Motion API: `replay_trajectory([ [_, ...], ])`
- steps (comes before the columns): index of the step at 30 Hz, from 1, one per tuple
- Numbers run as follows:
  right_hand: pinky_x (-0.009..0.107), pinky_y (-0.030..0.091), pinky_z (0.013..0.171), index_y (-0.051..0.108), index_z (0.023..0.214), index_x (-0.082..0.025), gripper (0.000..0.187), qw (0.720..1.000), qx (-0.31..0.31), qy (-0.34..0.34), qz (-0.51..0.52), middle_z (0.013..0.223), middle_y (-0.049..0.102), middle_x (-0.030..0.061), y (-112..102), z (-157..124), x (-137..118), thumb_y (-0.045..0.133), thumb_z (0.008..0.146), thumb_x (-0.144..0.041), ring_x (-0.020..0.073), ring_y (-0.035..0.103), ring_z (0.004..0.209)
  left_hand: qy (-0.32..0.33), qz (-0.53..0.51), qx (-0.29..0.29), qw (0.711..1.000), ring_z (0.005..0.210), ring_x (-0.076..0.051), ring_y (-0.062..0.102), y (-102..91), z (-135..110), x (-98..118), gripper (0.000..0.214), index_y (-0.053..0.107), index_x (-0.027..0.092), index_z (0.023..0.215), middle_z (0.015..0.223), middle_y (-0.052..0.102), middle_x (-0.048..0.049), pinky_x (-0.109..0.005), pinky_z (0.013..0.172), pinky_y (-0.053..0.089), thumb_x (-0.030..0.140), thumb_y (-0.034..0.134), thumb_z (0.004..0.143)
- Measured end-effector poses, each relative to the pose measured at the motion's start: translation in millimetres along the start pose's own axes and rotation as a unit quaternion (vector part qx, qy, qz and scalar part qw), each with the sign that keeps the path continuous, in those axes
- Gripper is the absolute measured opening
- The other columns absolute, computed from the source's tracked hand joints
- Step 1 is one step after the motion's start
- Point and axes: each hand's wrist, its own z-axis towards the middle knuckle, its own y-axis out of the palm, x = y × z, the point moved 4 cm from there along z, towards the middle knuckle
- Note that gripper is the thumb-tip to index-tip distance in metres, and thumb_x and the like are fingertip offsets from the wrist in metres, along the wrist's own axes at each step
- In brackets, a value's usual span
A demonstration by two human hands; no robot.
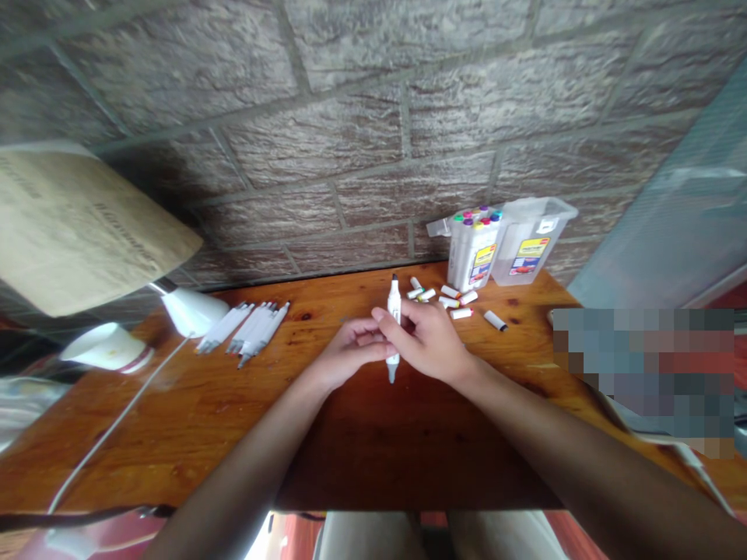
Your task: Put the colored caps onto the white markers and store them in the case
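Both of my hands meet over the middle of the wooden table (pixel 192 420). My right hand (pixel 429 342) is closed round a white marker (pixel 394 303) held nearly upright, its dark tip pointing up and its grey end pointing down. My left hand (pixel 350 351) is closed beside it, fingers curled against the marker's lower part. Several loose marker caps (pixel 452 299) lie just beyond my hands. A row of uncapped white markers (pixel 248 327) lies to the left.
A clear box of coloured markers (pixel 472 249) and an empty clear box (pixel 528 241) stand at the back against the stone wall. A white lamp (pixel 190 309) with a cable, a white cup (pixel 108 348) and a brown paper bag (pixel 75 225) are at the left.
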Motion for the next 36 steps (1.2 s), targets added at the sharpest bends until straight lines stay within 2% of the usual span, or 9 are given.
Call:
replay_trajectory([
  [6, 0.024, 0.030, 0.053, 0.045, 0.061, -0.019, 0.044, 1.000, 0.005, 0.002, -0.009, 0.051, 0.043, -0.0048, -0.4, 0.0, 0.1, 0.053, 0.097, -0.044, 0.0076, 0.041, 0.050, -0.004, 0.000, 0.000, 1.000, 0.079, -0.015, 0.071, 0.1, -0.1, 0.0, 0.035, 0.080, 0.016, 0.086, 0.083, 0.078, -0.0020, -0.025, 0.078, 0.055, 0.031, 0.094, 0.058],
  [21, 0.024, 0.030, 0.053, 0.047, 0.061, -0.019, 0.044, 1.000, -0.005, 0.011, 0.004, 0.052, 0.043, -0.0052, -0.5, 0.3, 0.4, 0.055, 0.097, -0.043, 0.0073, 0.039, 0.051, -0.004, -0.002, 0.016, 1.000, 0.083, -0.019, 0.073, 1.1, 0.5, 0.3, 0.036, 0.080, 0.015, 0.088, 0.084, 0.079, -0.0037, -0.032, 0.085, 0.056, 0.030, 0.093, 0.058],
  [30, 0.024, 0.030, 0.053, 0.045, 0.060, -0.019, 0.045, 1.000, -0.005, 0.017, 0.008, 0.051, 0.042, -0.0055, 0.6, 0.6, 0.6, 0.054, 0.097, -0.045, 0.0072, 0.037, 0.050, -0.006, -0.002, 0.019, 1.000, 0.081, -0.018, 0.073, -0.8, -0.2, 0.5, 0.037, 0.080, 0.015, 0.088, 0.084, 0.079, -0.0035, -0.029, 0.081, 0.057, 0.030, 0.094, 0.056],
  [36, 0.024, 0.030, 0.054, 0.046, 0.061, -0.019, 0.046, 1.000, -0.009, 0.017, 0.002, 0.052, 0.043, -0.0056, -1.2, 0.5, -0.7, 0.055, 0.097, -0.046, 0.0071, 0.038, 0.050, 0.010, 0.008, 0.008, 1.000, 0.085, -0.020, 0.074, -0.7, 0.8, -1.2, 0.037, 0.080, 0.016, 0.090, 0.087, 0.079, -0.0048, -0.032, 0.087, 0.056, 0.031, 0.093, 0.059],
])
